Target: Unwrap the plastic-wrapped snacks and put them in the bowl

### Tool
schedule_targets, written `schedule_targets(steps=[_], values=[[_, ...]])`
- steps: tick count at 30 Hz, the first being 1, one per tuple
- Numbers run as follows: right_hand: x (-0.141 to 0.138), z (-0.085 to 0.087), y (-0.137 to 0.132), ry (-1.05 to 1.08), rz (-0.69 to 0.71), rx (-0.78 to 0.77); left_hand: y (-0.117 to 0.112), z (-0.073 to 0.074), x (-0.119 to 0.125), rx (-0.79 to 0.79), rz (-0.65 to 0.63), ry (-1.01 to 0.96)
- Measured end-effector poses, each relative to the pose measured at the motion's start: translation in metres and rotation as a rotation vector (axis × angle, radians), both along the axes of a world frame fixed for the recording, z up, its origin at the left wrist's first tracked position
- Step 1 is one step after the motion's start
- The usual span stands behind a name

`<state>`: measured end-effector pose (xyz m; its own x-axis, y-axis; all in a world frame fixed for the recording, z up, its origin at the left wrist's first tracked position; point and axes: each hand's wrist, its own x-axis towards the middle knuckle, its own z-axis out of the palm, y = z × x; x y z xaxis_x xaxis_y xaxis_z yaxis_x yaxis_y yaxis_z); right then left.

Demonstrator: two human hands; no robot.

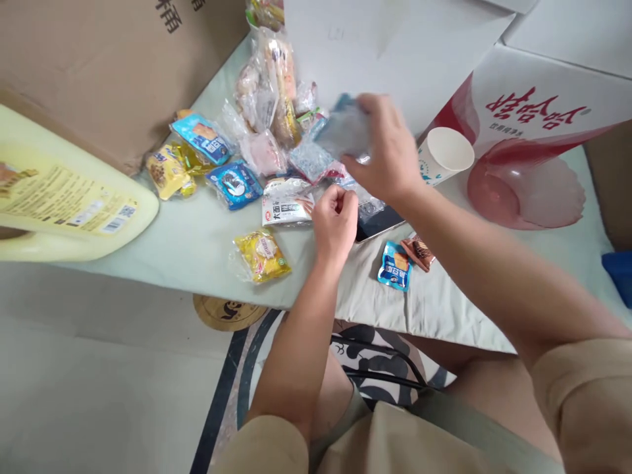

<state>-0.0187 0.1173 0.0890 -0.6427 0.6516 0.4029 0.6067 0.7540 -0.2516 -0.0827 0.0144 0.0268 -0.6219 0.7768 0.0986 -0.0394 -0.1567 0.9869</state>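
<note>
Head view, and we start low: our legs (486, 388) sit under the edge of a pale tablecloth (192, 240), a small blue packet (395, 266) lying up there with a brown packet (419, 253) touching it. Over to the left, a yellow packet (264, 255) lies alone! Just beyond, our left hand (336, 220) sits curled into a loose fist, and we cannot tell whether anything is inside; a white packet (286, 205) is right beside it, a dark flat device (380, 224) on the other side. Higher and farther, here's our right hand (388, 148), thumb and fingers closed on a blurred clear packet (343, 135), up over the near side of a heap of snacks (266, 141). To its right we have a paper cup (447, 155) and a see-through pink bowl (498, 187); a yellow jug (74, 197) leans in far left. And at the back, a cardboard box (89, 66) and a big white box (390, 49)
</note>
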Motion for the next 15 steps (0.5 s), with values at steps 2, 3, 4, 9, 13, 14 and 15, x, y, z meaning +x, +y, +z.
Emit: schedule_targets(steps=[2, 3, 4, 9, 13, 14, 15], values=[[0.047, -0.005, -0.02, 0.218, -0.054, -0.025, -0.002, 0.0, -0.003, 0.014, 0.0, -0.015], [0.074, -0.009, -0.031, 0.317, -0.102, -0.048, -0.003, 0.001, -0.003, 0.019, 0.001, -0.022], [0.101, -0.014, -0.042, 0.398, -0.173, -0.094, -0.004, 0.001, -0.003, 0.021, -0.001, -0.029], [0.217, -0.051, -0.108, 0.588, -0.646, -0.314, -0.005, 0.005, 0.011, 0.007, -0.053, -0.029], [0.264, -0.074, -0.156, 0.397, -0.679, -0.543, -0.002, 0.004, 0.032, 0.014, -0.116, 0.023], [0.271, -0.076, -0.162, 0.311, -0.672, -0.491, -0.001, 0.003, 0.037, 0.012, -0.123, 0.04], [0.278, -0.075, -0.164, 0.227, -0.663, -0.402, 0.0, 0.002, 0.041, 0.01, -0.127, 0.063]])
